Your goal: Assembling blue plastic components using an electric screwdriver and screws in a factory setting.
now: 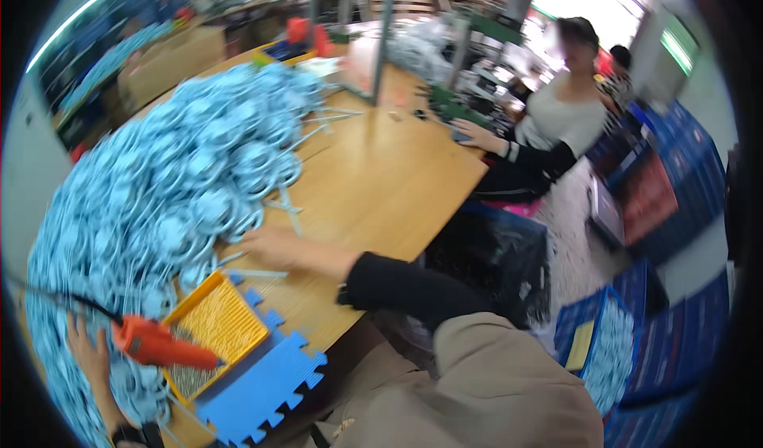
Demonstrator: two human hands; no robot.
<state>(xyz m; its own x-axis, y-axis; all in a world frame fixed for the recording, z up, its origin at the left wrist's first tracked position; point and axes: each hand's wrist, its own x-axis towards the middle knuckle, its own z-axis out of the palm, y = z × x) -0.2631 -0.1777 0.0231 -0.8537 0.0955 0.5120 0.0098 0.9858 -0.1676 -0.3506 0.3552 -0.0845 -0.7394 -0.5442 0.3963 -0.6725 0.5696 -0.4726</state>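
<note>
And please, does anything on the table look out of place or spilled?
Nothing looks clearly spilled. Slightly untidy: the pale blue parts lie in a loose heap, and some thin tails stick out from its edge over the wooden table, near the right hand.

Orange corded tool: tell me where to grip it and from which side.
Probably around the thick body of the orange corded tool, from the left, where the left hand is nearest. It tapers rightward to a narrow tip over the yellow tray, and the dark cord leaves its thick left end; grip between the two.
</note>
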